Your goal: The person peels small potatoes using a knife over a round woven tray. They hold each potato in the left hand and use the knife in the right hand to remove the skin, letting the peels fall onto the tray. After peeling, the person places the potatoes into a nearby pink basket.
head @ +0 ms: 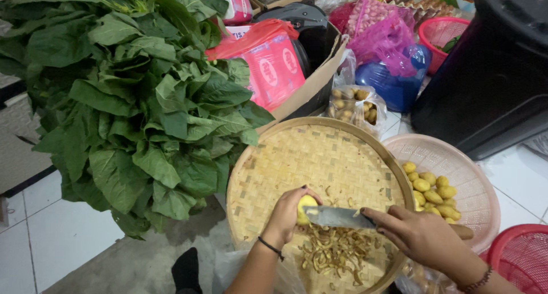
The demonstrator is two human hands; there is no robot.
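Peeling a small potato over a woven tray

Nearest, the left hand is gripping a small yellow potato, fingers curled around it, while the right hand is closing on a knife whose blade is meeting it. Peelings are piling up on the bamboo tray beneath, so some work looks done. Right, peeled potatoes are sitting in a pink basket; farther off, a bag of unpeeled ones is waiting, with leafy greens at far left.
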